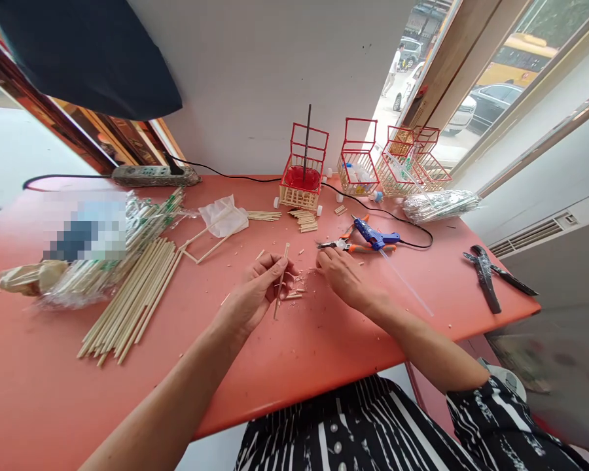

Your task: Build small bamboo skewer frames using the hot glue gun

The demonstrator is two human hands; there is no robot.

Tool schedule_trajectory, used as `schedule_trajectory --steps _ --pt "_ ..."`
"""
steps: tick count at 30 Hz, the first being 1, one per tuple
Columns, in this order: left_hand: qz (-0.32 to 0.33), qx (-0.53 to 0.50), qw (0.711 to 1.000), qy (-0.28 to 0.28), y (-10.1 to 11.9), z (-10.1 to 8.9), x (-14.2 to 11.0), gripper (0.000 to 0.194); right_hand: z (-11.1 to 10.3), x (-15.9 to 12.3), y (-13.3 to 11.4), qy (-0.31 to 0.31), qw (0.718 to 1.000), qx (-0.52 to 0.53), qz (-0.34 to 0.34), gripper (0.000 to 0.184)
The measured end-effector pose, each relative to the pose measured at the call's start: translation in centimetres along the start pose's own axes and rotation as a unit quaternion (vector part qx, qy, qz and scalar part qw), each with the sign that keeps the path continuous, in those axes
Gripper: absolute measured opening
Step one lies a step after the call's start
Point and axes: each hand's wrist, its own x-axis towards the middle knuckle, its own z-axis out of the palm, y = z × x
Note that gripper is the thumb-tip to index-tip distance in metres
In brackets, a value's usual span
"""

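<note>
striped clothing (397,425) borders the table (255,386), above which the left hand (261,286) pinches a stick (277,299) beyond its middle, apparently so both ends are free, while the right hand (342,276) bends by pliers (357,248), its grip unclear, and spare sticks (132,301) lie leftward, presumably for reach.

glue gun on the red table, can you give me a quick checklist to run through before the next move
1. Thin stick gripped: ok, the left hand holds it.
2. Right hand clear of the orange-handled pliers: not ok, it is right by their head; whether it touches them is hard to tell.
3. Glue gun set down: ok, no hand is on it.
4. Glue gun heated: cannot tell.
5. Space between the hands clear: not ok, small wood scraps are strewn there.
6. Long sticks on hand: ok, a pile lies to the left.
</note>
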Motion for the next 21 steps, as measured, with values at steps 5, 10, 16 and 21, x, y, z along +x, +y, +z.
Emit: schedule_trajectory --steps 5,10,16,21 --pt "-0.004 0.003 1.0 0.006 -0.2 -0.2 0.1 0.03 -1.5 -1.0 1.1 0.135 0.969 0.204 0.021 0.007" --pt "-0.033 0.011 0.999 -0.002 -0.8 0.1 -0.3 0.029 -3.2 -1.8 0.5 0.258 0.925 0.278 -0.01 0.005" --pt "-0.053 0.033 0.998 0.007 -1.2 0.4 -0.6 0.029 -3.2 -2.0 -0.6 0.293 0.914 0.279 -0.02 0.009" --pt "-0.06 0.046 0.997 0.029 -1.3 0.6 -0.6 0.029 -2.7 -2.2 -1.0 0.263 0.921 0.285 -0.025 0.01"
